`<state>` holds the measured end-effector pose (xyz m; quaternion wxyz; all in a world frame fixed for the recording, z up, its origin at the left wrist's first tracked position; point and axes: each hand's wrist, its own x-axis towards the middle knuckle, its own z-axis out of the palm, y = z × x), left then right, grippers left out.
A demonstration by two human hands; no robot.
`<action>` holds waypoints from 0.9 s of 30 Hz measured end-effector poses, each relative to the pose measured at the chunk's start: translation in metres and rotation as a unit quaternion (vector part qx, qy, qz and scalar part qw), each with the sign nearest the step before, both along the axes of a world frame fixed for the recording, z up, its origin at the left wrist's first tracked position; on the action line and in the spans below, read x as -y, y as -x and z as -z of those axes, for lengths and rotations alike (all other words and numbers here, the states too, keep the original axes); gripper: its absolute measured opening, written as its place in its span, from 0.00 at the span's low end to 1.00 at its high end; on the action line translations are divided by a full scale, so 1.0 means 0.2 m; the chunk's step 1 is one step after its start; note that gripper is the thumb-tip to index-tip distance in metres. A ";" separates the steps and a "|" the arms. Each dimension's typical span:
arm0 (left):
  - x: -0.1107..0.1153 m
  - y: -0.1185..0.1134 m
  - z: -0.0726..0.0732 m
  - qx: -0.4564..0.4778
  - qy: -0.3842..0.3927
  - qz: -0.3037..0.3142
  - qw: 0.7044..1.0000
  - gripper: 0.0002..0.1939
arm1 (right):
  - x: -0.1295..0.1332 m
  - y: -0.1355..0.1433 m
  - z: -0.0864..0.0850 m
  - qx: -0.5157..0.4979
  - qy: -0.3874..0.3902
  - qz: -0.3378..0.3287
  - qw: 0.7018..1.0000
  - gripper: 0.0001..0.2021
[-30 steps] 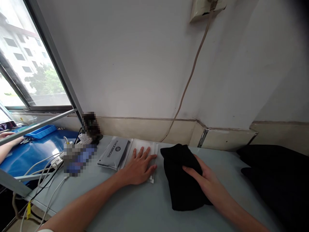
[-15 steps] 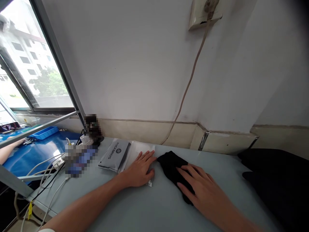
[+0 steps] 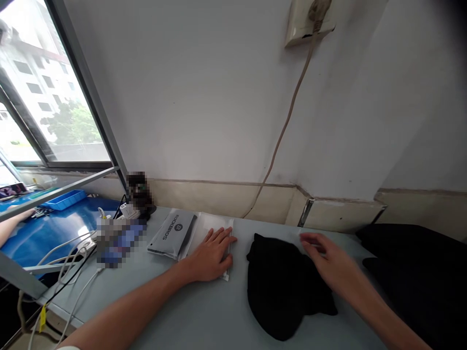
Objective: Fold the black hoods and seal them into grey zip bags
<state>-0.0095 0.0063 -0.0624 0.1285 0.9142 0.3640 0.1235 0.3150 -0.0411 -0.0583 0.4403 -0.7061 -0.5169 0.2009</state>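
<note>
My left hand (image 3: 213,255) lies flat with fingers spread, pressing on a clear plastic bag (image 3: 205,224). Under and beside that bag's left side is a grey packet marked ROCKBROS (image 3: 177,234), in clear wrapping. Spread out on the table to the right is a black piece of stretchy-looking cloth (image 3: 279,287), with a rounded lower end and pointed corners. My right hand (image 3: 323,257) is just above the cloth's upper right edge, fingers loosely curved and slightly apart. I see no cloth between them.
More black fabric (image 3: 419,272) is heaped at the table's right end. Cables (image 3: 78,253) and a power strip crowd the left, beside blurred-out items. A metal frame (image 3: 82,92) separates off a blue table (image 3: 54,233), where another person's arm (image 3: 16,224) shows. A power cord (image 3: 292,104) hangs down the wall.
The bunched black cloth has been spread wider across the table. My right hand has moved off its middle, up and to the right. My left hand has stayed on the bag.
</note>
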 end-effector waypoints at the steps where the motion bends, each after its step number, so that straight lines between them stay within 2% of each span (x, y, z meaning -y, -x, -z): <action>1: 0.00 0.00 0.00 -0.002 -0.001 -0.001 1.000 0.27 | 0.00 -0.01 0.01 0.064 -0.035 0.018 0.997 0.20; 3: 0.00 0.00 0.01 -0.004 -0.002 -0.002 1.000 0.27 | 0.02 0.01 0.00 0.142 -0.058 -0.005 0.988 0.21; 6: 0.00 0.00 0.01 -0.001 -0.004 0.001 1.000 0.27 | 0.07 0.07 -0.02 0.193 -0.023 -0.153 0.969 0.21; 8: 0.00 0.00 0.01 0.002 -0.007 0.002 1.000 0.27 | 0.10 0.11 -0.01 0.244 -0.030 -0.215 0.945 0.22; 12: 0.00 0.00 0.01 0.004 -0.008 0.002 1.000 0.27 | 0.11 0.11 0.05 0.323 -0.045 -0.240 0.914 0.27; 15: 0.00 0.00 0.02 -0.001 -0.004 0.002 1.000 0.27 | 0.10 0.07 0.09 0.346 -0.062 -0.244 0.904 0.23; 18: 0.00 0.01 0.02 0.003 0.007 0.002 1.000 0.27 | 0.09 0.06 0.09 0.356 -0.100 -0.230 0.900 0.23; 20: 0.00 0.01 0.00 0.015 0.013 0.000 1.000 0.30 | 0.11 0.08 0.05 0.320 -0.123 -0.221 0.913 0.22; 23: 0.01 0.00 -0.05 0.057 0.000 0.042 0.997 0.40 | 0.16 0.13 -0.03 0.143 -0.083 -0.268 0.949 0.19; 25: 0.03 0.00 -0.10 0.096 -0.005 0.101 0.990 0.45 | 0.19 0.16 -0.10 -0.002 0.003 -0.340 0.940 0.18; 26: 0.04 -0.01 -0.13 0.109 0.000 0.130 0.986 0.45 | 0.21 0.17 -0.12 -0.059 0.046 -0.376 0.924 0.18; 27: 0.06 -0.02 -0.15 0.117 0.009 0.154 0.981 0.39 | 0.22 0.18 -0.15 -0.102 0.076 -0.398 0.909 0.18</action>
